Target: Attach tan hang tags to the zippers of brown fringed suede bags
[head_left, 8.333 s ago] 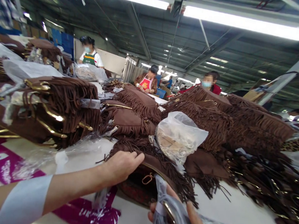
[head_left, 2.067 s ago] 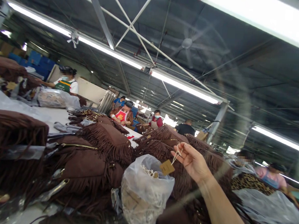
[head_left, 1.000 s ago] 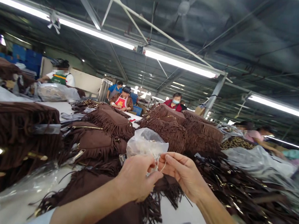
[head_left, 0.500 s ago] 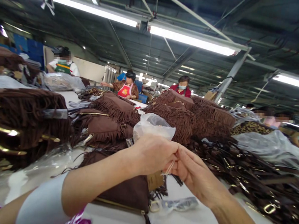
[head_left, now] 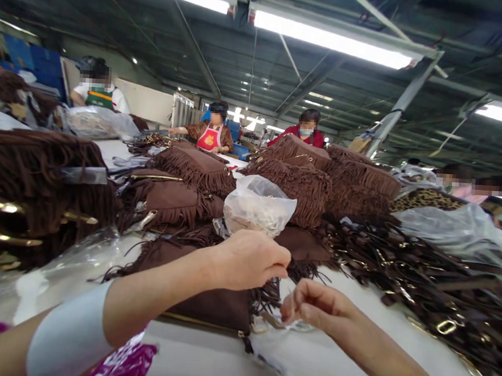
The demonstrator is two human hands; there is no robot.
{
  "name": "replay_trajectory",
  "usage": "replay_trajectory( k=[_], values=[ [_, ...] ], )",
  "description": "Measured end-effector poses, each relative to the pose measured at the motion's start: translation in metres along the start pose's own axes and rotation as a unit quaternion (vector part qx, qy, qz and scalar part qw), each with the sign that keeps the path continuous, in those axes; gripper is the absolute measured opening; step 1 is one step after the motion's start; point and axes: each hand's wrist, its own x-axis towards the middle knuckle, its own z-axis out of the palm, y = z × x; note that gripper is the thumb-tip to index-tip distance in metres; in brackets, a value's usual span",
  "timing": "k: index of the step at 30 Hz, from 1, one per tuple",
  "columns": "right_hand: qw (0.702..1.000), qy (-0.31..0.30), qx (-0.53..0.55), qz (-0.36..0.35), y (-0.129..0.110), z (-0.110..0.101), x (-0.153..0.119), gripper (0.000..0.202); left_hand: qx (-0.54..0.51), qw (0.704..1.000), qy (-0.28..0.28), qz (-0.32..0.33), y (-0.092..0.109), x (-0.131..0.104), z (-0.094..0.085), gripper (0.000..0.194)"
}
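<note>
While the left hand (head_left: 250,260) hovered closed above the brown fringed bag (head_left: 210,299), its thumb & forefinger were pinched together, prob. on a thin pale string (head_left: 290,297) that ran down toward the right hand (head_left: 311,308); the string was too fine to trace fully. The right hand sat lower & just to the right of the left, fingers curled in, thumb & fingertips nipped on the string's lower end. Whether a tag hung from it couldn't be told.

The bag lay flat on the white table (head_left: 342,364) right under both hands, fringe spilling out toward the right hand, a gold zip edge (head_left: 200,324) along the side nearest the person. A bit of clear plastic wrap (head_left: 285,326) w/ a metal ring lay on the table just below the right hand.

Just beyond the left hand stood a clear plastic bag (head_left: 258,205), open at the top, w/ pale bits inside. Behind it were stacks of more fringed brown bags (head_left: 306,183). Left of the left forearm sat another pile of bags w/ gold hardware (head_left: 33,197). Right of the right hand lay a heap of dark straps w/ buckles (head_left: 419,289).

Near the left elbow was a pale sleeve cuff (head_left: 69,336), w/ magenta printed plastic (head_left: 125,364) under it. Far past the hands, other workers (head_left: 212,132) stood along the table.
</note>
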Motion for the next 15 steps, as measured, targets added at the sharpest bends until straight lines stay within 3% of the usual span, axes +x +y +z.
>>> replay_trajectory(
  k=[3, 5, 7, 11, 15],
  values=[
    [0.990, 0.032, 0.140, -0.004, 0.000, 0.006, -0.002, 0.036, 0.014, 0.999, -0.030, 0.016, 0.011, 0.011, 0.011, 0.014],
    [0.982, 0.071, 0.176, 0.005, 0.003, 0.009, -0.002, 0.043, 0.019, 0.999, -0.024, 0.018, 0.014, 0.016, 0.015, 0.014],
    [0.983, 0.131, 0.130, -0.009, 0.009, 0.009, -0.002, 0.042, 0.012, 1.000, -0.002, 0.021, 0.014, 0.019, 0.017, 0.017],
    [0.966, 0.237, -0.008, -0.103, 0.018, 0.005, -0.005, 0.032, -0.012, 0.998, 0.023, 0.050, 0.017, 0.023, 0.011, 0.020],
    [0.960, 0.199, 0.180, -0.078, 0.015, 0.007, -0.009, 0.036, 0.000, 0.999, -0.003, 0.040, 0.026, 0.033, 0.003, 0.021]
  ],
)
